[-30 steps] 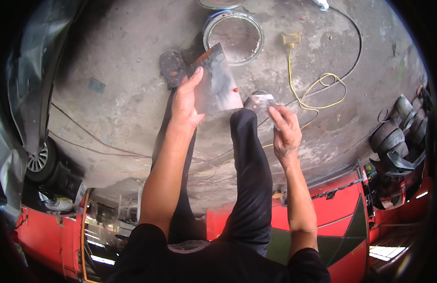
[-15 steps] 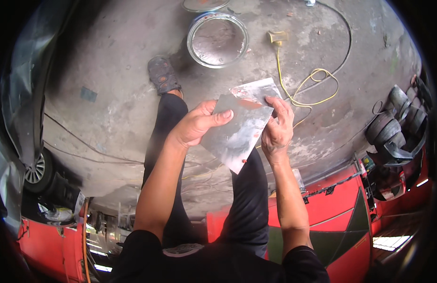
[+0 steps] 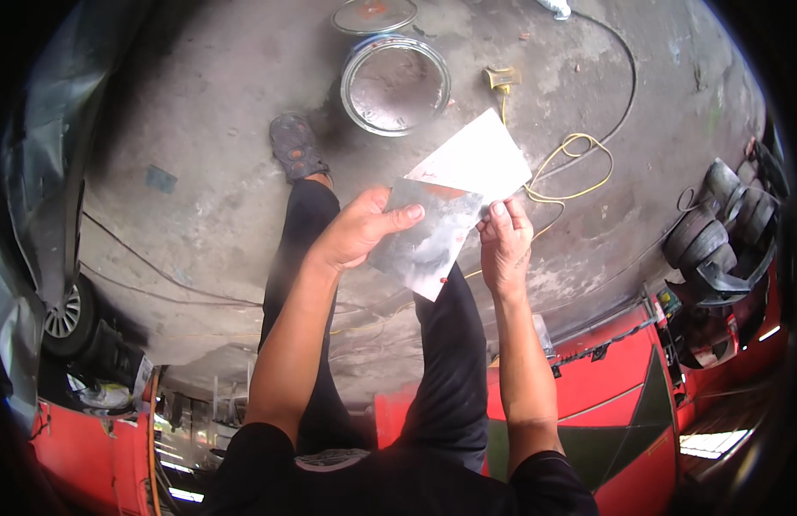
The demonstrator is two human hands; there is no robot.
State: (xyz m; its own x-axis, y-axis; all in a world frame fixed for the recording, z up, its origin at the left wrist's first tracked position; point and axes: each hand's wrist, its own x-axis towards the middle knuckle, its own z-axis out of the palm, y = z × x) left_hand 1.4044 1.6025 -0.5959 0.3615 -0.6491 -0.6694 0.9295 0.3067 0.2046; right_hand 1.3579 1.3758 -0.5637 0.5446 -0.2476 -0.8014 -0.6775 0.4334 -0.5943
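My left hand grips a thin, flat grey plate by its left side, thumb on top. Whitish smears, a reddish-brown streak and a small red blob mark that plate. Behind its far edge, a second flat plate shines bright white, with a few dark specks along its near left edge. The thumb and fingers of my right hand pinch this second plate at its near right corner. The two plates overlap, and whether they touch cannot be made out. Beyond them stands a round open can of greyish-pink paste.
A round lid lies past the can. A yellow cord loops from a yellow socket block on the concrete floor. A car wheel is at the left, grey curved parts at the right, and red panels behind me.
The second plate has swung farther out from behind the grey plate, showing more of its surface, now bright white. My right hand has shifted slightly down and pinches its corner. My left hand stays nearly still.
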